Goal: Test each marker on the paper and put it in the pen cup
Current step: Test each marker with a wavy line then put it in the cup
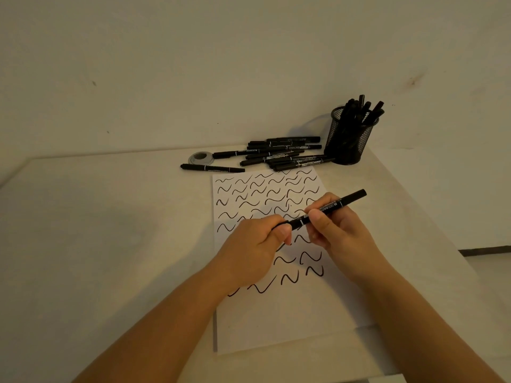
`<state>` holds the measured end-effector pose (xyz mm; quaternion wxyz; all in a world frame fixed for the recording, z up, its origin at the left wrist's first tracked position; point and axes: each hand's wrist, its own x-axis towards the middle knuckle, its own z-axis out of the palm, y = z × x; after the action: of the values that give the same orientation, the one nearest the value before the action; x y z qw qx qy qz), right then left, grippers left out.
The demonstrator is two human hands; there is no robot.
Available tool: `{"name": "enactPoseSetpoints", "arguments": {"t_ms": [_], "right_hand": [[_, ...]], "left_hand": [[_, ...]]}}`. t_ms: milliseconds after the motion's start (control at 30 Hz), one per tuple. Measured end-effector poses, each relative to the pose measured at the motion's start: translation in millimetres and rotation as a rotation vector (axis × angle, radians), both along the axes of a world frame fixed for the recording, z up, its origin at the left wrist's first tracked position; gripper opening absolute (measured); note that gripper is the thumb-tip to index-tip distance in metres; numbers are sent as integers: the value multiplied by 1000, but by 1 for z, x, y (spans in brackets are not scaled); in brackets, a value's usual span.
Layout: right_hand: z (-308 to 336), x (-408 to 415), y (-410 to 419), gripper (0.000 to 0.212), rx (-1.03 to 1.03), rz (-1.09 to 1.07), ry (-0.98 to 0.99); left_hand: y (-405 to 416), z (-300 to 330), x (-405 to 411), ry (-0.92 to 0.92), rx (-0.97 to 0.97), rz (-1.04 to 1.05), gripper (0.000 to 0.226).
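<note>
Both hands hold one black marker [349,199] above the white paper [279,322], which carries several black squiggles. My left hand [254,250] grips the marker's lower left end, where the cap sits. My right hand [336,233] pinches the barrel near its middle, and the far end points up to the right. A black mesh pen cup [349,139] stands at the back right with several markers standing in it. A pile of several black markers [279,153] lies just left of the cup, behind the paper.
One marker [212,168] lies apart at the pile's left, next to a grey tape roll [201,157]. The white table [105,230] meets the wall at the back. Its right edge runs down past the cup, and its front edge lies near my forearms.
</note>
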<state>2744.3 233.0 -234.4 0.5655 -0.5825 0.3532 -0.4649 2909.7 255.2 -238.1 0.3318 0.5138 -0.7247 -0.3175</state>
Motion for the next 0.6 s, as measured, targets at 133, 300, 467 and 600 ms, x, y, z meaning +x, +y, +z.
{"name": "enactPoseSetpoints", "arguments": {"t_ms": [133, 300, 467, 600], "right_hand": [[-4, 6, -1, 14, -59, -257, 216], [-6, 4, 1, 11, -413, -582, 609], [7, 5, -2, 30, -862, -468, 1005], [31, 0, -20, 27, -1103, -316, 1137]], "left_hand": [[-2, -3, -5, -66, 1, 75, 26], [-3, -6, 0, -182, 0, 162, 25], [-7, 4, 8, -289, -25, 178, 24], [-21, 24, 9, -422, -128, 162, 26]]}}
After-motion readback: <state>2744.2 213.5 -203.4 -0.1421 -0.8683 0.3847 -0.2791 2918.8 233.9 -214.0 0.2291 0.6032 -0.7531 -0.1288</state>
